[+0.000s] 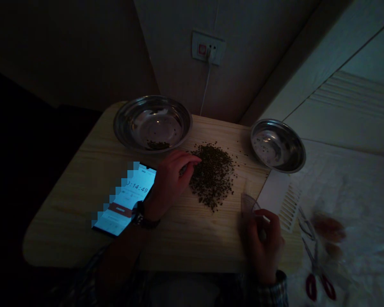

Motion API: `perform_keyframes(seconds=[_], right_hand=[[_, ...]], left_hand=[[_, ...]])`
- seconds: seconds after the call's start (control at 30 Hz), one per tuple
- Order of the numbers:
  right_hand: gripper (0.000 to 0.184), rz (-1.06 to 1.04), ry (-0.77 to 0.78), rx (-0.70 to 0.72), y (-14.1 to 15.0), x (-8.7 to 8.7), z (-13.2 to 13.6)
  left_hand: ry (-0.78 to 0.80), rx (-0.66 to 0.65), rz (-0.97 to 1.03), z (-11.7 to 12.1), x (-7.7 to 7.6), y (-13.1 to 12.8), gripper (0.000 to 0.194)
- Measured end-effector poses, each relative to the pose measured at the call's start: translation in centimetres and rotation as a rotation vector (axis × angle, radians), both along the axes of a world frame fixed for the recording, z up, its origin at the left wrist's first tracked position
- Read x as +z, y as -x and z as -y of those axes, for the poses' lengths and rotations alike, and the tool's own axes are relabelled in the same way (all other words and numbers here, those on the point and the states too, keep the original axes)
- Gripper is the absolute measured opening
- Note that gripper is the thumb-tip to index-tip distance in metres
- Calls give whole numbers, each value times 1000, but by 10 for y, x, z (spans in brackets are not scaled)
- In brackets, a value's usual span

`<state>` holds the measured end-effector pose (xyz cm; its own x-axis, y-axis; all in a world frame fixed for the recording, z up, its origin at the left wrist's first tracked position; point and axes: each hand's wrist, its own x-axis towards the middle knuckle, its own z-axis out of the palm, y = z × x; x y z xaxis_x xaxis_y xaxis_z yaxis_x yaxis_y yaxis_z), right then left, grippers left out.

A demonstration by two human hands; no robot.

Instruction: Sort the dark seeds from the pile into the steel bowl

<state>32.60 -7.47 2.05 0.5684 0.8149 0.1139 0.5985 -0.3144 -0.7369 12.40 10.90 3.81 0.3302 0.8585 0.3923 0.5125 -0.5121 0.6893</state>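
Note:
A loose pile of small dark seeds or beans (pixel 213 175) lies spread on the wooden table. At its left edge is my left hand (pixel 173 181), a watch on its wrist, with fingers bent together in a pinch; whatever they hold is too small to make out. Right of the pile, close to the table's front, my right hand (pixel 265 241) has its fingers closed on a thin clear plastic piece (pixel 249 204), fan-shaped with fine lines. Part of that piece is covered by the fingers. Several seeds sit in the larger steel bowl (pixel 139 123) behind my left hand.
A lit phone (pixel 132 198) with a timer lies left of my left wrist. At the back right stands a smaller steel bowl (pixel 292 143). A white comb-like piece (pixel 289 209) and red-handled scissors (pixel 315 264) lie to the right. A socket (pixel 208 47) with a cable is on the wall.

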Motion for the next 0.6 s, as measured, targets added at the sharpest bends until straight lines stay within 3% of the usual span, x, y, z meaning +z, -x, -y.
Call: perform_keyframes(seconds=[0.27, 0.6], right_hand=[[15, 8, -150, 228, -5, -10, 13], [19, 121, -130, 573, -4, -1, 11]], left_hand=[[-4, -5, -3, 0, 1, -1, 21], [12, -5, -11, 1, 1, -1, 21]])
